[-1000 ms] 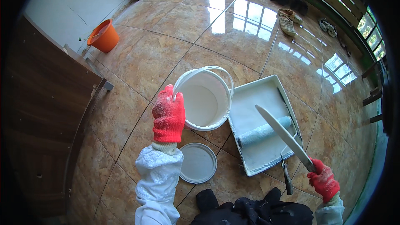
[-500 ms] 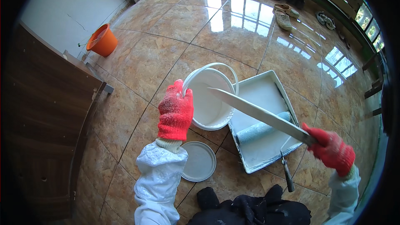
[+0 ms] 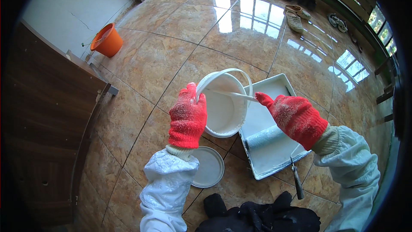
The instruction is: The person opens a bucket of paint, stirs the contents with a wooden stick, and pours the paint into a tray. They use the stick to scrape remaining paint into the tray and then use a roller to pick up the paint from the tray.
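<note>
A white plastic bucket (image 3: pixel 223 135) with white paint in it stands on the floor, its loop handle raised. My left hand (image 3: pixel 187 118), in a red glove dusted white, grips the bucket's left rim by the handle. My right hand (image 3: pixel 298 118), gloved alike, is closed on one end of a flat pale stirring stick (image 3: pixel 234 94). The stick reaches over the right rim into the bucket; its far end is near the inner left wall. Below my right hand lies a paint tray (image 3: pixel 274 164) coated in white, with a pale-blue paint roller (image 3: pixel 262 137) partly hidden by that hand.
A round lid (image 3: pixel 209 168) lies on the tiles below the bucket. The roller's dark grip (image 3: pixel 297 184) sticks out past the tray's near edge. Left are a brown wooden cabinet (image 3: pixel 47 133) and an orange bucket (image 3: pixel 108 41). Sandals (image 3: pixel 295 20) and other shoes line the far right.
My right hand has moved left and inward, from beyond the tray's right edge to above the tray. The stick has gone down into the bucket. My left hand keeps its grip.
</note>
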A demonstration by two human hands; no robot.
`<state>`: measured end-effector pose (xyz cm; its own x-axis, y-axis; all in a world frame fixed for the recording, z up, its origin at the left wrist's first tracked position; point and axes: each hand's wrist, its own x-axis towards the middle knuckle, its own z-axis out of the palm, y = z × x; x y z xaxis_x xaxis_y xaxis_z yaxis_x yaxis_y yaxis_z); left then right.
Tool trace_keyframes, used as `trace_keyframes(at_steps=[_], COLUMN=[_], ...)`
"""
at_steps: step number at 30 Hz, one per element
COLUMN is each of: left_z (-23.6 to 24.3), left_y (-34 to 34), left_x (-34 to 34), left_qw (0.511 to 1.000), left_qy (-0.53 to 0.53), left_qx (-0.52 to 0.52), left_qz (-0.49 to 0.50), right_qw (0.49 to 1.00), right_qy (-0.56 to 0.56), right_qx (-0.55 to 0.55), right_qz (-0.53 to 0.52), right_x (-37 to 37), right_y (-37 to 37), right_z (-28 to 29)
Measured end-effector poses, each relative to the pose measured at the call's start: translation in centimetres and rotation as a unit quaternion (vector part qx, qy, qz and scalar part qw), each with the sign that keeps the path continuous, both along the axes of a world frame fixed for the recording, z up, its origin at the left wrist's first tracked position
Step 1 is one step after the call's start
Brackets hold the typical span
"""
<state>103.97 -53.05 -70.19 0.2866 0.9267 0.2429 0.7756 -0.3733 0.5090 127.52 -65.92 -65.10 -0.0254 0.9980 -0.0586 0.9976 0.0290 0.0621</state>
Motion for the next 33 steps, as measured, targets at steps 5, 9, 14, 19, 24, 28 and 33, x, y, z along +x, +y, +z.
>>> trace_keyframes(at_steps=[5, 9, 14, 19, 24, 28, 33], left_z=[-0.5, -0.7, -1.1, -1.2, -0.5, -1.0, -0.7], left_y=[-0.4, -0.7, -0.7, -0.4, -0.3, -0.1, -0.1], left_x=[0.1, 0.5, 0.9, 0.4, 1.1, 0.9, 1.3], left_qw=[1.000, 0.999, 0.998, 0.999, 1.000, 0.999, 0.999], left_qy=[0.010, 0.013, 0.018, 0.022, 0.017, 0.011, 0.005], left_qx=[0.013, 0.032, 0.052, 0.040, 0.007, 0.038, 0.015], left_qz=[0.002, 0.001, 0.001, 0.002, 0.009, 0.022, 0.042], right_qw=[0.997, 0.983, 0.916, 0.778, 0.761, 0.744, 0.730], right_qy=[0.019, 0.057, 0.192, 0.422, 0.481, 0.511, 0.529], right_qx=[-0.069, -0.172, -0.341, -0.362, -0.341, -0.302, -0.252], right_qz=[0.031, 0.018, -0.084, -0.291, -0.272, -0.308, -0.352], right_x=[1.4, 2.4, 2.7, 2.5, 3.2, 3.9, 4.8], right_y=[0.3, 0.7, 0.8, -1.3, -4.8, -7.0, -9.2], right_z=[2.1, 3.5, 3.2, 1.0, 1.5, 2.1, 3.4])
